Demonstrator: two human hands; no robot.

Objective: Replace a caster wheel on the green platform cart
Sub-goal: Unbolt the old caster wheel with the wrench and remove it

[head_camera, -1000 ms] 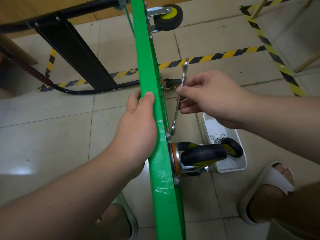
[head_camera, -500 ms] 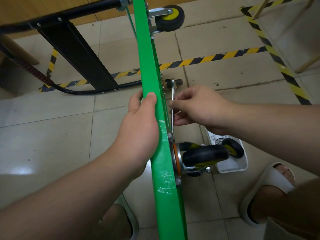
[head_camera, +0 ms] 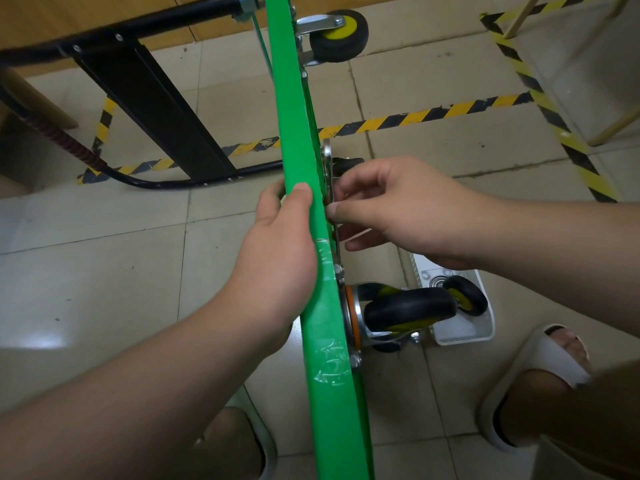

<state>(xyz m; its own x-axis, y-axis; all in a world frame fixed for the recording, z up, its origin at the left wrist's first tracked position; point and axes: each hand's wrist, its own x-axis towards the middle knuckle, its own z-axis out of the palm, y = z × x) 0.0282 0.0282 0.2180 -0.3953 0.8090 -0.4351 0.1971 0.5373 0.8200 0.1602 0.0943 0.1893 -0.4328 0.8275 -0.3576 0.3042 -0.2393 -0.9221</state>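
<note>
The green platform cart [head_camera: 322, 323] stands on edge between the person's feet, underside facing right. Nearest, the caster wheel [head_camera: 410, 308] is mounted on the deck. Just beside it on the floor, a white tray [head_camera: 450, 336] holds a spare caster [head_camera: 464, 294].

Judged step: working a mounting-plate fastener; loosening or tightening cannot be told.

Beyond the wheel, the left hand [head_camera: 277, 258] grips the deck edge, thumb laid over the top, steadying it. The right hand [head_camera: 398, 209] pinches a slim wrench [head_camera: 335, 239] between thumb and curled forefinger, flat against the underside. The caster wheel lies nearer than these fingers, close but not touching.

Next move calls for seating the wrench head squarely on the fastener, then short swings with the deck held firm.

Farthest: a second caster [head_camera: 337, 34] and the black handle [head_camera: 156, 98]
</note>
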